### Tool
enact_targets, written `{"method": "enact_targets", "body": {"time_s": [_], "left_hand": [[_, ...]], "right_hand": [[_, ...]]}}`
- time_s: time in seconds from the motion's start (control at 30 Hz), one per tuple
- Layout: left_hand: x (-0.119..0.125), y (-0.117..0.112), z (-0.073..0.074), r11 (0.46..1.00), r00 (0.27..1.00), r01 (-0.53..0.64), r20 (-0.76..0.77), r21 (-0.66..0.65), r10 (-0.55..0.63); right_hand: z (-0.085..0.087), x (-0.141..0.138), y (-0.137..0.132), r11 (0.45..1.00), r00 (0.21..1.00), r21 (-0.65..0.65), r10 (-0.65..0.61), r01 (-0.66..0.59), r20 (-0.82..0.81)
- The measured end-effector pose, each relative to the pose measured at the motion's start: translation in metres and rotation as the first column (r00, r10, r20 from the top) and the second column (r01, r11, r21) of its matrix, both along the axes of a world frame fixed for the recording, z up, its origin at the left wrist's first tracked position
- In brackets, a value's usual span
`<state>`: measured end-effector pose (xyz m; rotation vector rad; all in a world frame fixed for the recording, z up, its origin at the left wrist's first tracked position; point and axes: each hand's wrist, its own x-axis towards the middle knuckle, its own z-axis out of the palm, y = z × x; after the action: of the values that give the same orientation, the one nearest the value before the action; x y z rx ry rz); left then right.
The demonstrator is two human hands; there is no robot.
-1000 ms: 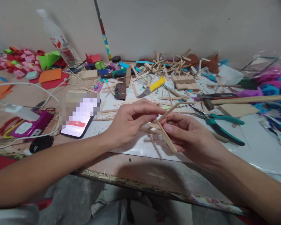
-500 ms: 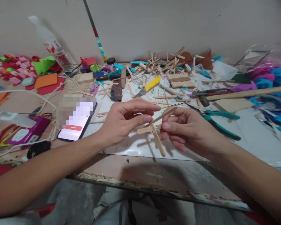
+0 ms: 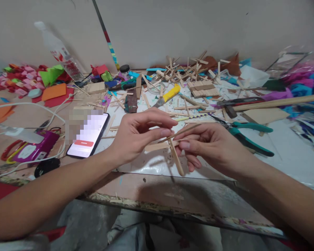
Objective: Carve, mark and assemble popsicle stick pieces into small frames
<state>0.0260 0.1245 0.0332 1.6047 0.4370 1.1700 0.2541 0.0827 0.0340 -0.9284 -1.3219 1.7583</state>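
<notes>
Above the table's front edge both hands meet on a small assembly of crossed popsicle sticks (image 3: pixel 176 158). My left hand (image 3: pixel 138 134) pinches it from the left with thumb and forefinger. My right hand (image 3: pixel 211 146) grips it from the right, fingers curled round the sticks. One stick hangs down toward me, one lies level to the left, and a thin one slants up to the right.
A phone (image 3: pixel 87 136) with a lit screen lies left of the hands. Green-handled pliers (image 3: pixel 247 137), a hammer (image 3: pixel 272 104), a yellow utility knife (image 3: pixel 167 96) and a heap of loose sticks (image 3: pixel 188 71) lie behind. Cables, a purple device (image 3: pixel 31 148), coloured paper and a leaning plastic bottle (image 3: pixel 60 50) fill the left.
The stick assembly has turned in my fingers: the long stick swung from slanting right to hanging nearly straight down, and the level stick now reaches further left. Both hands stayed roughly in place.
</notes>
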Motion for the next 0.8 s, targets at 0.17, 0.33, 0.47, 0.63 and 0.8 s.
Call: {"method": "enact_targets", "body": {"time_s": [0.17,0.33,0.47,0.63,0.8], "left_hand": [[0.001,-0.002,0.004,1.000,1.000,-0.004,-0.006,-0.024,0.004],[-0.001,-0.001,0.002,0.997,0.999,0.030,0.013,-0.075,-0.029],[-0.001,0.000,-0.001,0.994,0.996,0.085,0.035,-0.076,-0.082],[-0.001,0.002,-0.004,0.993,0.997,0.077,0.013,-0.092,-0.076],[-0.002,0.005,-0.005,0.991,0.996,0.093,-0.006,-0.092,-0.094]], "right_hand": [[0.004,-0.003,0.000,0.998,0.997,0.020,0.059,-0.060,0.049],[0.004,-0.003,0.000,0.996,0.997,-0.075,0.037,-0.042,-0.069],[0.006,-0.003,-0.002,0.994,0.992,-0.100,0.022,-0.034,-0.121],[0.008,-0.007,-0.005,0.992,0.993,-0.121,-0.041,0.028,-0.106],[0.009,-0.011,-0.006,0.985,0.990,-0.151,-0.094,0.078,-0.101]]}}
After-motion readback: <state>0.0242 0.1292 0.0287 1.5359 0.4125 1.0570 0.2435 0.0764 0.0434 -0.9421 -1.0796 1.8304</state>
